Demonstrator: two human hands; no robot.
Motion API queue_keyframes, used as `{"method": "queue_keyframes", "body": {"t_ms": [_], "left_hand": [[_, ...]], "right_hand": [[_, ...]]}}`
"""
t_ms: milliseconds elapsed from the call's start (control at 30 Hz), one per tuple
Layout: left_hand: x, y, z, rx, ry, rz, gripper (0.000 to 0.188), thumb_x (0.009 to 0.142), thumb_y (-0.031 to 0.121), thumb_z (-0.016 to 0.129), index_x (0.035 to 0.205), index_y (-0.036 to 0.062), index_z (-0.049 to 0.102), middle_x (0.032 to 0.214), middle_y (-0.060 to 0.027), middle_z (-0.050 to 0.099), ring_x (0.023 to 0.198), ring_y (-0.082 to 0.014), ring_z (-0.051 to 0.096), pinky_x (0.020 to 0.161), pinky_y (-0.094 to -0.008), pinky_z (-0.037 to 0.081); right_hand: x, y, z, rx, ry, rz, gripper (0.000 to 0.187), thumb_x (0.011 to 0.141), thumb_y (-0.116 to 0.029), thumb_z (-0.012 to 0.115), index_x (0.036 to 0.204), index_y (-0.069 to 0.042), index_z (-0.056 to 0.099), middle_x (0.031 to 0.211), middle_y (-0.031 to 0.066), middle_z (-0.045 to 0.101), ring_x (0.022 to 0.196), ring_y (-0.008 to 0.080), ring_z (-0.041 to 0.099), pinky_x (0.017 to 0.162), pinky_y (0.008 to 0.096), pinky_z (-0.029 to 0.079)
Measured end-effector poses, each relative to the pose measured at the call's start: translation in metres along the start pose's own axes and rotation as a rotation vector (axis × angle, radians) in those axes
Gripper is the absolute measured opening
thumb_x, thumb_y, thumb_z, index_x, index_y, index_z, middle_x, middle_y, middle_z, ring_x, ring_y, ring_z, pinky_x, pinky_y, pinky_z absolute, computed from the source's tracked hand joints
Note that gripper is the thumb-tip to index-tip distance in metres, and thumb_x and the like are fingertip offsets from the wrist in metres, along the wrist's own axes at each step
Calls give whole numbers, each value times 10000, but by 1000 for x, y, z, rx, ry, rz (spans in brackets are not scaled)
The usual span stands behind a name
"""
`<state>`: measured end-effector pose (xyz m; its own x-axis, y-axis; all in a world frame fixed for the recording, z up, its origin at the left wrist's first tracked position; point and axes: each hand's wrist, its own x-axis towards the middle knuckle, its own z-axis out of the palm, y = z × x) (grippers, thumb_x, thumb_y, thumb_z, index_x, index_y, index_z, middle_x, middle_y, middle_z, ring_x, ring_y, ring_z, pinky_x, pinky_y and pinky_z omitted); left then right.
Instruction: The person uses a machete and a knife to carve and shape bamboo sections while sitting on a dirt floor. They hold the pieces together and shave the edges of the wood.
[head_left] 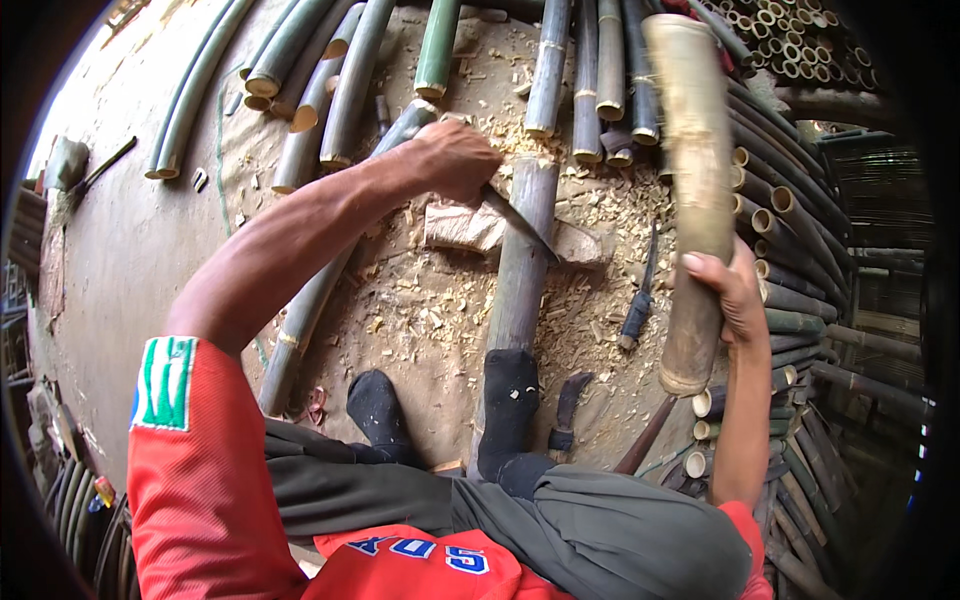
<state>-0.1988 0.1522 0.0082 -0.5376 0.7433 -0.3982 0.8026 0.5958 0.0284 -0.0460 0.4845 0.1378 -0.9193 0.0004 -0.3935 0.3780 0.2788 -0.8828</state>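
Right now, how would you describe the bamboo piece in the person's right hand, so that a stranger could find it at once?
Look at the stack of cut bamboo poles on the right side of the shaving-covered floor. In front of it, the right hand grips a thick, pale yellowish bamboo piece. Unlike its neighbours, it is raised off the ground, nearly upright, and blurred.

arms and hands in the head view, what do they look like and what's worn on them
Both hands are bare: no gloves, rings or watch show on the left hand or right hand. The forearms are uncovered. The left arm has a short red sleeve with a green and white striped patch edged in blue. Only a red sleeve edge shows on the right arm.
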Motion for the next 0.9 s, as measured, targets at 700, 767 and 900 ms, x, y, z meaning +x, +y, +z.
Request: {"method": "queue_keyframes", "body": {"t_ms": [700,767,900], "left_hand": [[-118,103,121,-502,256,-321,269,922,277,724,1076,82,618,931,-169,704,829,-378,738,687,-500,592],[-118,101,124,-499,270,-311,259,921,276,725,1063,86,622,912,-172,707,818,-380,738,679,-501,591],[-115,101,125,-485,310,-294,238,918,276,723,1034,90,628,857,-177,703,783,-385,735,667,-507,588]], "right_hand": [[-46,107,18,107,58,192,593,809,-280,858,1254,5,588,993,77,679,834,149,677,776,311,581],[-46,104,21,11,43,107,649,790,-276,868,1297,12,582,1054,85,692,900,176,686,850,335,569],[-43,105,22,-269,-8,-117,739,759,-273,880,1357,28,565,1154,139,711,993,249,711,937,391,555]]}}
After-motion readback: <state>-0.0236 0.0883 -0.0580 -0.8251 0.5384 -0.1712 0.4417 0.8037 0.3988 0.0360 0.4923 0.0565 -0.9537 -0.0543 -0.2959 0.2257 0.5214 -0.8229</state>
